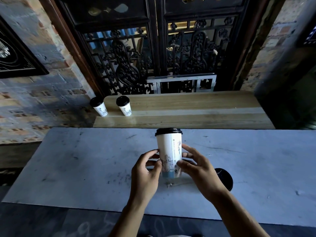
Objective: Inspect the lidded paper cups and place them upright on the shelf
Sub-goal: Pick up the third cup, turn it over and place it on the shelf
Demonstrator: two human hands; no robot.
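Grey table (85,168) fills the lower frame, wooden shelf (188,106) behind it. Two lidded cups upright at shelf's left end (100,107) (124,107). Centre frame: paper cup (169,151) upright, left hand (145,173) and right hand (198,168) fingers curled, pinching its sides.

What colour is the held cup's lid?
Black, on the white printed cup; lid clearest in the head view.

Dim scene; cool light sheens the pale worktop (85,159); edges beyond it bow, blur and darken.
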